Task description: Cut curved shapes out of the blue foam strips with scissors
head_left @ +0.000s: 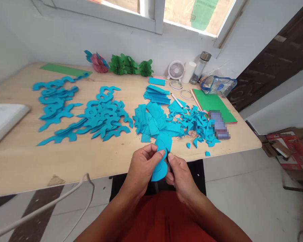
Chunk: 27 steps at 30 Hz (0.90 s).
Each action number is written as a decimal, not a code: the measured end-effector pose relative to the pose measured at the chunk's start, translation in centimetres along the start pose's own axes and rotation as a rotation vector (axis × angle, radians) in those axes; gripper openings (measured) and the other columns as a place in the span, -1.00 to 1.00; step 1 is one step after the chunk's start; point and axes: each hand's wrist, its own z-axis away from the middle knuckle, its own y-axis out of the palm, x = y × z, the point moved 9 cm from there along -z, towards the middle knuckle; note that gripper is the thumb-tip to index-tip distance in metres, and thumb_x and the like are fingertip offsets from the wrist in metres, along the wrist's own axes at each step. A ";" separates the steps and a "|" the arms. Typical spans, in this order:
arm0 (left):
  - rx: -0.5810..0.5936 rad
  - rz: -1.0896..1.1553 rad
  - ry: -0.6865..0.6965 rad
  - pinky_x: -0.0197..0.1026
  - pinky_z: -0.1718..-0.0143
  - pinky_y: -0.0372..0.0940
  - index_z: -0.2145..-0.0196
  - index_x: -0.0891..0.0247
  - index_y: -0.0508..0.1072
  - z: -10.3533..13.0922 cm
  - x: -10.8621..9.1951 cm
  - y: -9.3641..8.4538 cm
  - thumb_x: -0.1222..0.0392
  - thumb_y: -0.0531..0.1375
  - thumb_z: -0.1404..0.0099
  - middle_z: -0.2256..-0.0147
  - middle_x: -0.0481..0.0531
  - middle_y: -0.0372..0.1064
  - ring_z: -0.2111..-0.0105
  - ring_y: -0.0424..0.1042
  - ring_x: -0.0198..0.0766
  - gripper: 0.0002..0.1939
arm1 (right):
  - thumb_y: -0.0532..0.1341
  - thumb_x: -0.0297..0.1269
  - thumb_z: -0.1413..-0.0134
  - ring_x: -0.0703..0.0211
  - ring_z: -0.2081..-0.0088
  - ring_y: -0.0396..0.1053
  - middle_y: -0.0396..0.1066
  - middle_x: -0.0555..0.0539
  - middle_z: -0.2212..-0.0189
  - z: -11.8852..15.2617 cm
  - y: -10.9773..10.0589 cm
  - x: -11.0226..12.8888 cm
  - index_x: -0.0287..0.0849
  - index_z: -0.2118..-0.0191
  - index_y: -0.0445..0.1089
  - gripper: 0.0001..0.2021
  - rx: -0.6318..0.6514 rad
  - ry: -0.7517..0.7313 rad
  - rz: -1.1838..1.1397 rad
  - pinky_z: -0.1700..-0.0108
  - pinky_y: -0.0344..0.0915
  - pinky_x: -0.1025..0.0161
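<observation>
We have the blue paper (159,172) just on the near side of the loose sheet pile (154,117), our landmark, with its lower end out past the front edge of the tabletop (98,163). Our left hand (141,168) is closed on it in a pinch, thumb on top. Our right hand (183,174) is curled around a dark cutting tool, seemingly scissors (167,154), set against the paper's right edge; we cannot tell how far the blades are parted. Curved lines show on the paper, and its lower end is rounded, so we judge this piece partly cut.

Left of the pile lies a heap of wavy cutouts (103,116), and farther left a second group (57,104); these look finished. Right of the pile are the curled scraps (199,121). Just behind it sits a stack of blue strips (156,95), apparently uncut. By our reading, much of the cutting is done, while those strips and perhaps some of the pile's sheets are left.

Farther behind the pile stand green paper ornaments (128,65) and, to their right, a small white fan (176,70). Right of the pile, beyond the scraps, is a green sheet (219,106), with a clear pouch (218,86) at its far end.
</observation>
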 end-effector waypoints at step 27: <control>-0.020 0.023 -0.019 -0.36 0.54 0.14 0.57 0.27 0.31 0.2 0.0 0.0 0.20 0.32 0.04 0.62 -0.15 0.24 0.60 0.20 -0.41 -0.78 | 0.15 0.04 -0.12 0.42 0.73 -0.19 -0.02 0.19 0.80 0.0 -0.3 0.3 -0.16 0.61 0.16 -0.56 -0.005 -0.032 0.065 0.68 -0.28 0.36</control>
